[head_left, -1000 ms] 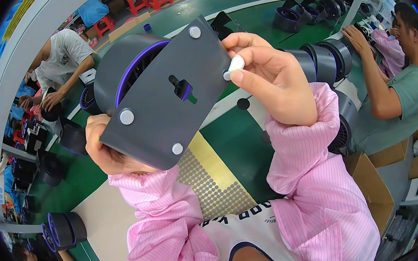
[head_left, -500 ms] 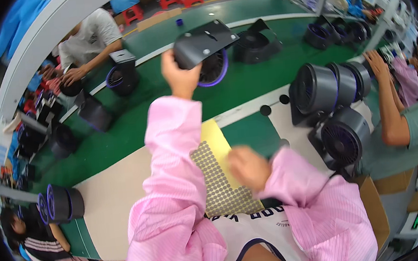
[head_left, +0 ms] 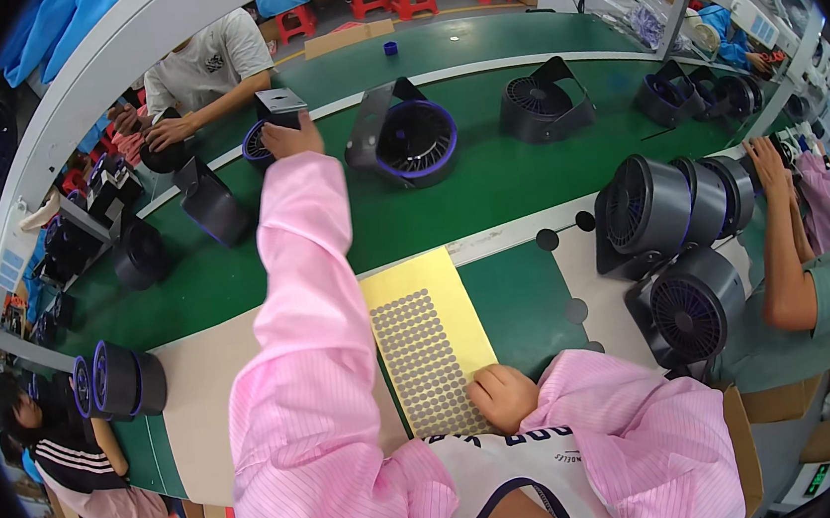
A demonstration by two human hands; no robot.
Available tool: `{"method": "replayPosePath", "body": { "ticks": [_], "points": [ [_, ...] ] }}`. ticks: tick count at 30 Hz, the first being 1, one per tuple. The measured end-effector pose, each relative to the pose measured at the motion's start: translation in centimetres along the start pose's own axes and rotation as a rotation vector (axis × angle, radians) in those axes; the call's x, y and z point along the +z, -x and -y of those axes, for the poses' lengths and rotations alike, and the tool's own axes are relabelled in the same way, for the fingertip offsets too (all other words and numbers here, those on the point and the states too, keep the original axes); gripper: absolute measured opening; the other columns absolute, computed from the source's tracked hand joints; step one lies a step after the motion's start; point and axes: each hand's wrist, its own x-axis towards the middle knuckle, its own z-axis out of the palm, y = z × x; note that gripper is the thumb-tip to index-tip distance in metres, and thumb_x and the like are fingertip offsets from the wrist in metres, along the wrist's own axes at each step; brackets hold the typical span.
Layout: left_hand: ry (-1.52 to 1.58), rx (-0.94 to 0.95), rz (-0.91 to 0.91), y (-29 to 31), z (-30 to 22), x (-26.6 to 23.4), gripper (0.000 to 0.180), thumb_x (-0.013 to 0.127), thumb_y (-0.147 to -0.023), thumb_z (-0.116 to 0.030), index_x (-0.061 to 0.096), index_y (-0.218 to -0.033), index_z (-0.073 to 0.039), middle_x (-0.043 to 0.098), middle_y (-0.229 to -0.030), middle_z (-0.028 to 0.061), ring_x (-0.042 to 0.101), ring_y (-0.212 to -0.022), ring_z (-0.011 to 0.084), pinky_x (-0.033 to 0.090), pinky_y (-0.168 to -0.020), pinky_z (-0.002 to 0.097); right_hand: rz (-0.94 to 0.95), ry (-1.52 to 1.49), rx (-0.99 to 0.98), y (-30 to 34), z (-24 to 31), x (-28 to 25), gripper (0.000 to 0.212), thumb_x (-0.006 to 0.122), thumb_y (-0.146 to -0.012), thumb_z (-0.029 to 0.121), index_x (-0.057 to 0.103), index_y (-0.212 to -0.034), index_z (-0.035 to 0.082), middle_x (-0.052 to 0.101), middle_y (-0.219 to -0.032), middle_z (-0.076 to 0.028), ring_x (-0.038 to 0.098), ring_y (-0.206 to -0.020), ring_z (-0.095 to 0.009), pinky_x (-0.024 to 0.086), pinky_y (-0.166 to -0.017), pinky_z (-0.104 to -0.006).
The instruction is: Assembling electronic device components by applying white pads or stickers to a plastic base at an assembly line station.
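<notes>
My left hand [head_left: 292,143] reaches across the green belt, fingers closed round the flat bracket of a small dark fan [head_left: 259,142] with a purple ring. That fan still stands on the belt. To its right sits another dark fan [head_left: 416,141], its bracket tipped up and its purple rim facing up. Close to my body lies a yellow sheet of round grey stickers [head_left: 418,339]. My right hand [head_left: 504,396] rests at the sheet's lower right edge, fingers curled and pressed together; whatever they may pinch is hidden.
More fans [head_left: 547,101] line the belt [head_left: 381,217]. Stacked fans [head_left: 644,202] stand at the right of my bench, a pair [head_left: 117,380] at its left. Black discs [head_left: 548,239] lie beyond the sheet. Co-workers sit left, right and across; a white frame [head_left: 107,74] arches over the belt.
My left hand has let go of the middle fan, now on the belt, and moved left to another fan. My right hand has come down onto the sticker sheet. The view has shifted slightly.
</notes>
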Motion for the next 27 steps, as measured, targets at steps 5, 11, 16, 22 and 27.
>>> {"method": "replayPosePath", "body": {
  "ticks": [5,11,16,22,27],
  "points": [
    [0.047,-0.103,0.409,-3.2,1.1,-0.9,0.042,0.051,-0.085,-0.028,0.047,-0.112,0.004,0.056,-0.104,0.0241,0.053,-0.1,0.0364,0.039,-0.086,0.0408,-0.02,0.01,0.031,0.4,0.0,0.3,0.012,0.053,-0.062,0.011,0.052,-0.074,0.005,0.048,-0.071,-0.007,0.051,-0.069,-0.022,0.045,-0.06,-0.0314],
    [0.526,-0.335,-0.145,-2.3,-4.6,-7.0,0.04,0.043,-0.09,-0.033,0.058,-0.087,0.005,0.061,-0.084,0.0208,0.055,-0.075,0.0331,0.042,-0.071,0.0369,0.085,0.029,0.125,0.2,0.0,1.4,0.007,0.052,-0.063,0.009,0.05,-0.07,0.005,0.048,-0.071,-0.007,0.05,-0.07,-0.023,0.044,-0.062,-0.0317],
    [1.231,-0.303,-0.031,2.5,-13.5,-17.7,0.038,0.049,-0.09,-0.024,0.055,-0.061,0.001,0.053,-0.059,-0.0024,0.041,-0.053,0.0032,0.034,-0.05,0.0203,0.271,-0.158,0.045,-0.6,-1.7,0.8,0.017,0.053,-0.062,0.006,0.05,-0.078,0.003,0.05,-0.077,-0.01,0.051,-0.077,-0.026,0.044,-0.067,-0.0346],
    [1.167,0.034,0.156,7.7,-17.0,-24.7,0.04,0.047,-0.09,-0.018,0.046,-0.055,0.001,0.047,-0.054,-0.0007,0.036,-0.049,0.0043,0.028,-0.044,0.022,-0.467,-0.882,0.022,-13.2,-1.4,-11.0,0.056,0.057,-0.062,-0.02,0.038,-0.108,0.006,0.041,-0.1,-0.009,0.046,-0.084,-0.019,0.042,-0.072,-0.0295],
    [1.076,0.32,0.2,8.9,-18.3,-27.3,0.039,0.042,-0.091,-0.013,0.04,-0.053,-0.001,0.041,-0.052,0.0019,0.032,-0.048,0.0064,0.025,-0.043,0.0234,-0.683,-1.133,-0.013,-18.2,0.0,-13.4,0.066,0.055,-0.064,-0.024,0.028,-0.115,0.007,0.033,-0.111,-0.008,0.045,-0.093,-0.018,0.049,-0.072,-0.0283]
  ]
}}
